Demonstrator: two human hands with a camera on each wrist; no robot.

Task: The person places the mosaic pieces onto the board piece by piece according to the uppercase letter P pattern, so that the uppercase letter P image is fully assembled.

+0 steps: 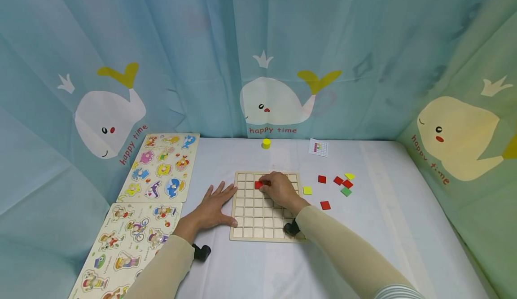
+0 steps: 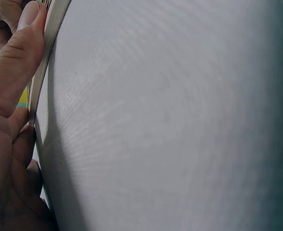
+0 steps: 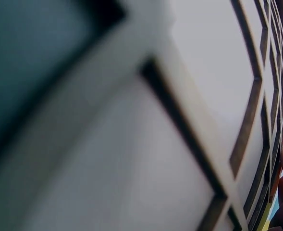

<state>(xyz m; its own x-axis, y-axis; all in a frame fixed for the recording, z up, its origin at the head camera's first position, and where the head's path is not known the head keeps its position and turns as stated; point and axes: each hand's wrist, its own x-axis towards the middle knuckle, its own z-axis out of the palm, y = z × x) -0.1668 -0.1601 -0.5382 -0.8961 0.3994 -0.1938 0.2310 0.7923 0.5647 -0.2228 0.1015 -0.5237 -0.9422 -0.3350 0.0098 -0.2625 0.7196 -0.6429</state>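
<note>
Blue curtains (image 1: 190,43) printed with pale whales (image 1: 278,97), greener panel (image 1: 456,74) at right, white-covered table (image 1: 387,218) below

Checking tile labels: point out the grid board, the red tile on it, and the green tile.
Grid board (image 1: 267,211): head view, bare cell near its middle.
Red tile (image 1: 257,185): head view, exposed top face.
Green tile (image 1: 346,191): head view, centre of top face.

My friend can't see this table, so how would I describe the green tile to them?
On the white tabletop, find the wooden grid board. To its right, at the far side of the scattered pieces, cluster two red tiles, a yellow tile and, nearest the viewer, the green tile. It is the only green one lying loose.
</note>
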